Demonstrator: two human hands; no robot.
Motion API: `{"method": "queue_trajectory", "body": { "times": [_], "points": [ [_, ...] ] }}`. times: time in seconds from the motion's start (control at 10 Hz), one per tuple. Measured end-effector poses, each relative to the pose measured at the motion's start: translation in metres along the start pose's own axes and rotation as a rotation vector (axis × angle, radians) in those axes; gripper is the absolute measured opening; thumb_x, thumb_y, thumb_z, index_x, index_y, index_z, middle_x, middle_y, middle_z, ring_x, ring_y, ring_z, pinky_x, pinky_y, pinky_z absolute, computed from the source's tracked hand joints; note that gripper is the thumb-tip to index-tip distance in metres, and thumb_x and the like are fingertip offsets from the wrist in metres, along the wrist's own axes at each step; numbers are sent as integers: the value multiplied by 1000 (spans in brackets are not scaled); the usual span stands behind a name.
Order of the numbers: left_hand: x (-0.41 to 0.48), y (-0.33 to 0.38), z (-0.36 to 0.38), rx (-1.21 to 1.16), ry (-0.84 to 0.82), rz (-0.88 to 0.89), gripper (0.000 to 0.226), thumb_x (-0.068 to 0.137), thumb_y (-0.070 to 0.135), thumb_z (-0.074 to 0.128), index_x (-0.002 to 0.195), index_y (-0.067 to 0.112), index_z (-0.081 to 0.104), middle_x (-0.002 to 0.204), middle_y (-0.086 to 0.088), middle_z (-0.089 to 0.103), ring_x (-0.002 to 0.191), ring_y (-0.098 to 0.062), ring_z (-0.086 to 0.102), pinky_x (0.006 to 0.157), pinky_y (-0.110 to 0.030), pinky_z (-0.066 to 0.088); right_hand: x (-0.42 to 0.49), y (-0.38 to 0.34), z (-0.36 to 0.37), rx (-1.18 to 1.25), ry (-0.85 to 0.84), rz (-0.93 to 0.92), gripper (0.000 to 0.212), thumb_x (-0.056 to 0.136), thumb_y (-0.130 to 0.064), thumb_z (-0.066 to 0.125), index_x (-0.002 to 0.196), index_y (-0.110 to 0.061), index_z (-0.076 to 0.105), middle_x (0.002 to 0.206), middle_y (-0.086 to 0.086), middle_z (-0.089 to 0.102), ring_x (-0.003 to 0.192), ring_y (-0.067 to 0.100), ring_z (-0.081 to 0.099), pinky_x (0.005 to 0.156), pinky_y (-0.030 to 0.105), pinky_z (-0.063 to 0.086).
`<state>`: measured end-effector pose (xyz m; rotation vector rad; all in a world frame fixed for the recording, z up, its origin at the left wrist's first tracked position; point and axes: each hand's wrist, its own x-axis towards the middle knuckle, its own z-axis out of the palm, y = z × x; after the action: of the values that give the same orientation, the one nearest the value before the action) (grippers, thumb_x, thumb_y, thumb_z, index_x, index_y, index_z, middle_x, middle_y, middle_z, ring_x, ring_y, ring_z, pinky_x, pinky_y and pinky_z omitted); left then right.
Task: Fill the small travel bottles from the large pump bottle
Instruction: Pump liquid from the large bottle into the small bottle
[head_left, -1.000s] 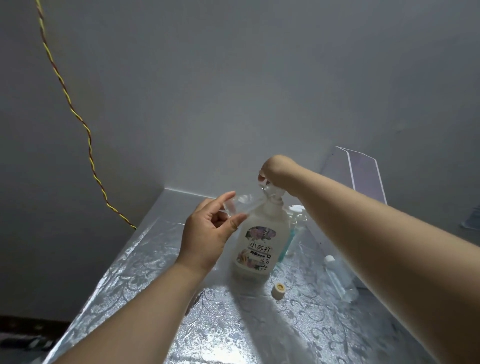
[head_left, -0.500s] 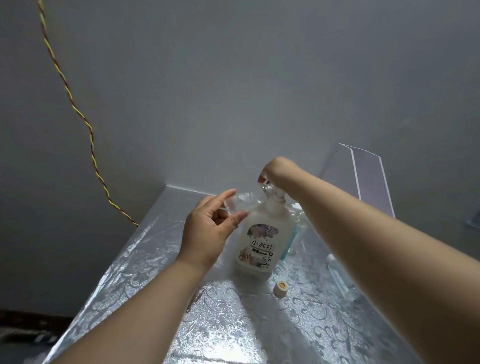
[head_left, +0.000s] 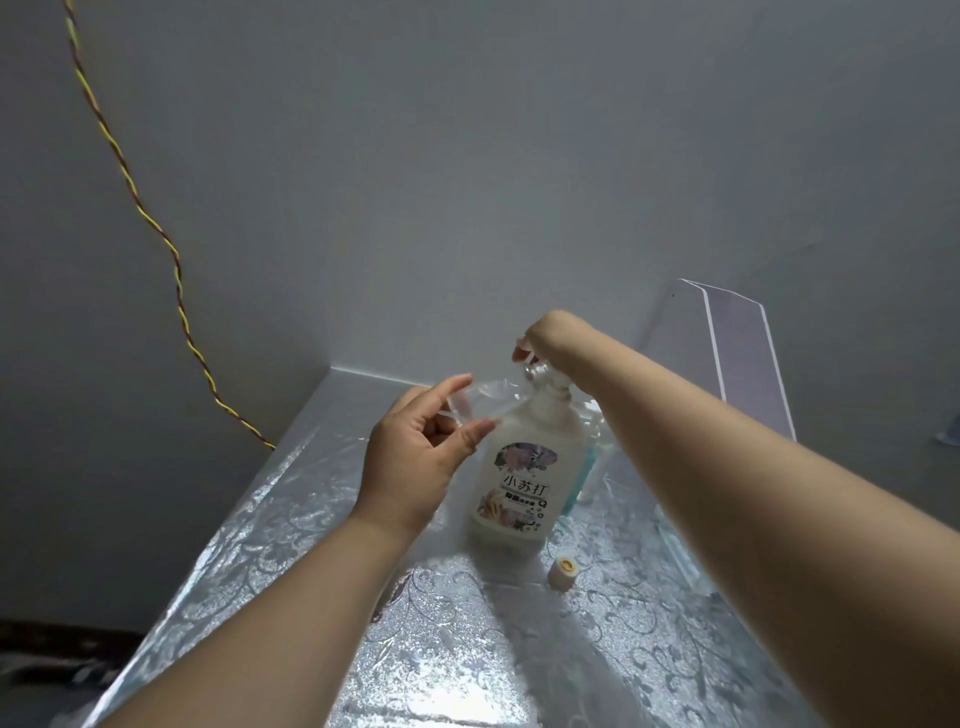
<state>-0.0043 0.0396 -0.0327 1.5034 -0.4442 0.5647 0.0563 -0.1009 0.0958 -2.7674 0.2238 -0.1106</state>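
A white pump bottle (head_left: 524, 467) with a flowered label stands on the silver patterned table (head_left: 291, 530). My left hand (head_left: 415, 457) pinches a small clear travel bottle (head_left: 488, 397) between thumb and fingers and holds it tilted, its mouth toward the pump nozzle. My right hand (head_left: 556, 338) sits on top of the pump head with its fingers bent down over it; the fingers are mostly hidden behind the wrist. A small white cap (head_left: 562, 569) lies on the table to the right of the pump bottle's base.
Behind the pump bottle stands another bottle with teal contents (head_left: 584, 478), partly hidden. A clear plastic sheet (head_left: 737, 353) leans against the wall at the back right. A yellow twisted wire (head_left: 156, 228) hangs down the left wall. The table's left edge runs diagonally.
Both hands keep their places at the pump bottle. The view has shifted slightly, nothing else has visibly moved.
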Motion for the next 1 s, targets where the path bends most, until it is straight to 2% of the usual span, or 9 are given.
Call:
{"method": "queue_trajectory", "body": {
  "times": [0.1,0.2,0.4,0.5,0.6,0.7,0.8,0.9,1.0],
  "points": [
    [1,-2,-1,22,0,1,56,67,44,71,120,28,63,71,10,45,60,3,47,65,-8,41,-6,1,-1,-5,-4,-27,31,94,-8,45,119,0,62,127,18,59,116,31,57,77,26,38],
    [2,-1,-1,18,3,10,54,67,44,71,119,29,63,71,11,45,60,3,47,64,-8,41,-8,-3,-9,-17,13,-68,32,95,-7,43,120,1,62,126,18,60,91,21,51,77,24,37],
    [3,-2,0,7,7,19,51,67,44,71,115,32,62,71,12,44,59,3,46,64,-8,40,-1,-9,-10,-121,-27,-59,30,96,-9,47,119,-2,65,124,15,62,92,21,55,80,26,43],
    [3,-5,1,7,8,6,52,66,46,71,116,32,63,71,12,46,60,1,47,65,-10,43,2,-10,-6,-237,-60,-48,31,97,-8,45,121,-6,64,128,11,61,94,22,53,75,22,38],
    [1,-5,1,8,12,0,54,66,44,71,117,28,64,71,13,45,59,3,47,63,-8,41,-2,-9,-4,-249,-58,-27,33,98,-7,42,122,-8,64,129,10,60,95,22,52,56,25,36],
    [1,-4,1,17,11,-3,54,67,44,71,118,27,64,71,12,46,59,3,47,63,-8,41,-9,-7,-4,-232,-28,-42,34,97,-6,43,126,-5,61,131,12,58,96,22,52,50,13,28],
    [2,-2,1,10,6,0,53,68,44,72,118,29,63,71,11,46,59,3,46,64,-9,41,-18,-8,-10,-130,18,-62,33,96,-6,42,123,1,60,126,18,60,89,20,46,54,15,32],
    [1,0,0,-1,6,9,53,68,43,71,118,29,63,71,9,46,60,2,46,64,-9,41,-15,-11,-15,-87,4,-85,31,95,-7,44,119,1,62,122,17,63,87,18,49,61,24,42],
    [1,0,0,2,8,6,52,68,43,71,117,31,62,71,7,47,62,-2,47,64,-9,42,-17,-12,-15,-40,-10,-83,31,95,-7,44,120,2,62,114,16,64,87,18,49,75,24,41]
  ]
}}
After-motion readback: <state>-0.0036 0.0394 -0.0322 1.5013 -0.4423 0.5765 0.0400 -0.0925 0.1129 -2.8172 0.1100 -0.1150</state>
